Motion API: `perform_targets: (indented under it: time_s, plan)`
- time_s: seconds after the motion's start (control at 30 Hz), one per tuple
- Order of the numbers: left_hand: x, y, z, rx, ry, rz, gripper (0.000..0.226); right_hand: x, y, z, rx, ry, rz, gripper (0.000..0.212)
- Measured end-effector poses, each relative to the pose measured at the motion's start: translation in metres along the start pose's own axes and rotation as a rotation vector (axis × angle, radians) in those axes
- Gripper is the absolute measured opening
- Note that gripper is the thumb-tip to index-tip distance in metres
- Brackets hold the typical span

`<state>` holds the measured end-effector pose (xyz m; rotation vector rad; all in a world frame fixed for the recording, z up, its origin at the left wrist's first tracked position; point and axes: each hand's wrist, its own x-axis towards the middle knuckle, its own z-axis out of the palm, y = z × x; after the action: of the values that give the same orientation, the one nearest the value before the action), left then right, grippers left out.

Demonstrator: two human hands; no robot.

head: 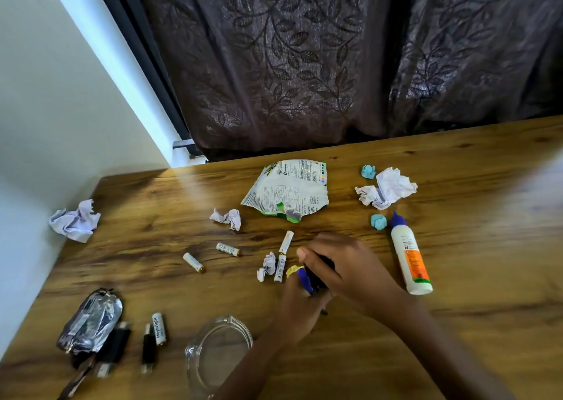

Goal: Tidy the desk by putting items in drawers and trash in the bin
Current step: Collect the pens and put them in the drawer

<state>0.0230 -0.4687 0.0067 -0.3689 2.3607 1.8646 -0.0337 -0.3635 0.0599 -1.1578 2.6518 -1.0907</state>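
On the wooden desk (457, 323) my two hands meet at the centre. My right hand (344, 265) lies over a bunch of dark pens, and my left hand (300, 305) grips the same bunch from below, with a blue pen (304, 279) sticking out. A yellow paper scrap (293, 269) touches the pens. Several white batteries lie nearby, such as one (286, 241) beside my right hand and another (193, 262) further left. A torn snack wrapper (288, 190) and crumpled white paper (385, 191) lie behind.
A glue bottle (409, 255) lies right of my hands, with blue paper balls (378, 221) near it. A glass dish (217, 355) stands at the front. A foil wrapper (91, 320), USB sticks (114, 349) and a battery (160, 328) sit front left. Crumpled paper (74, 221) lies at the left edge.
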Motion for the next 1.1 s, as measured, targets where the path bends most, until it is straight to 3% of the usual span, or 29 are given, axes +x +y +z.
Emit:
perform_targets:
  time_s: [0.17,0.33,0.4,0.5,0.57,0.63,0.77,0.87,0.97,1.1]
  plan:
    - [0.003,0.000,-0.005,0.022,-0.067,0.035,0.031,0.011,-0.004,-0.007,0.024,-0.169,0.033,0.052]
    - [0.010,-0.005,-0.013,0.112,-0.105,0.076,0.028,0.011,-0.006,-0.007,0.070,-0.218,-0.056,0.047]
    - [0.013,-0.007,-0.014,0.122,-0.114,0.059,0.033,0.010,-0.006,-0.002,0.048,-0.223,-0.073,0.039]
    - [0.015,-0.008,-0.012,0.123,-0.111,0.034,0.033,0.009,-0.003,0.005,0.017,-0.150,-0.068,0.050]
    - [0.014,-0.005,-0.013,0.098,-0.125,0.007,0.032,0.011,-0.001,0.008,0.026,-0.127,-0.061,0.042]
    - [0.013,0.001,-0.013,0.034,-0.135,0.008,0.032,0.017,0.000,0.006,0.053,-0.146,-0.047,0.029]
    - [0.012,0.007,-0.012,-0.080,-0.162,0.048,0.028,0.021,-0.002,-0.005,0.382,-0.166,0.071,0.034]
    - [0.009,0.009,-0.014,-0.106,-0.145,0.074,0.018,0.016,0.000,-0.013,0.614,-0.014,0.115,0.030]
    - [0.001,0.008,-0.017,-0.350,-0.118,0.080,0.024,0.004,0.006,-0.018,0.781,0.113,0.246,0.029]
    - [-0.022,0.008,-0.020,-0.681,-0.050,-0.017,0.037,-0.025,0.007,-0.016,0.873,0.134,0.430,0.021]
